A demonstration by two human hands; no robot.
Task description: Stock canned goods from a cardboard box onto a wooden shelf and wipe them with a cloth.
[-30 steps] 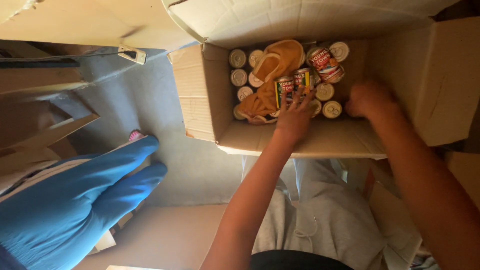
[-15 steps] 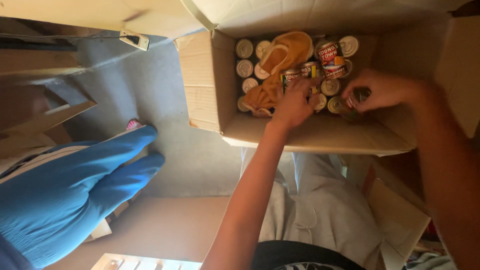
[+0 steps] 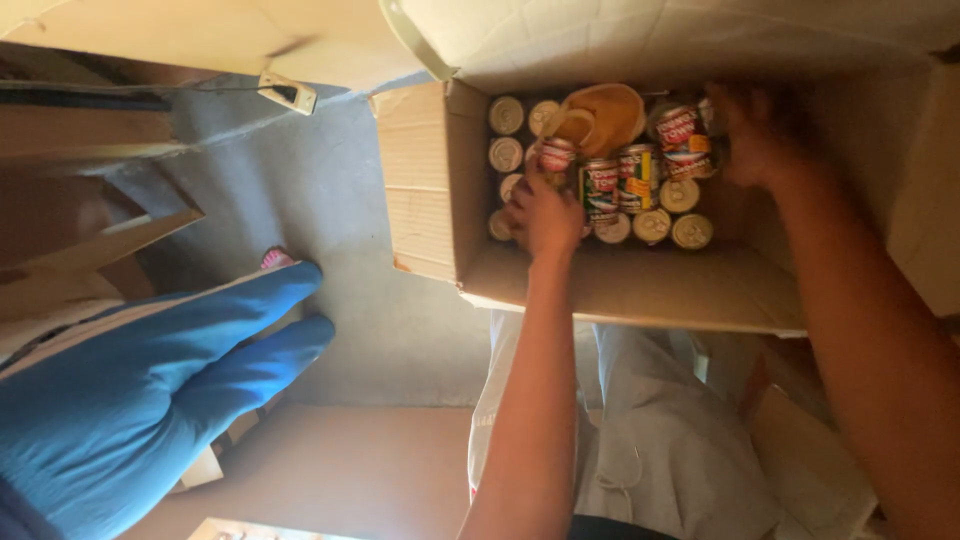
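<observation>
My left hand [image 3: 545, 215] was pinching a red-labelled can [image 3: 557, 156] in the cardboard box [image 3: 430, 180], upper centre. Right hand [image 3: 755, 135] rested on a can [image 3: 682, 135] upper right; couldn't tell its grip. Blue-trousered legs [image 3: 150, 390] lower left.

Inside the cardboard box [image 3: 430, 190], upright tin cans [image 3: 640, 195] and a tan cloth [image 3: 605, 115] crowd the far half, leaving a bare strip of box floor [image 3: 640, 285] along the near wall, open from above.
</observation>
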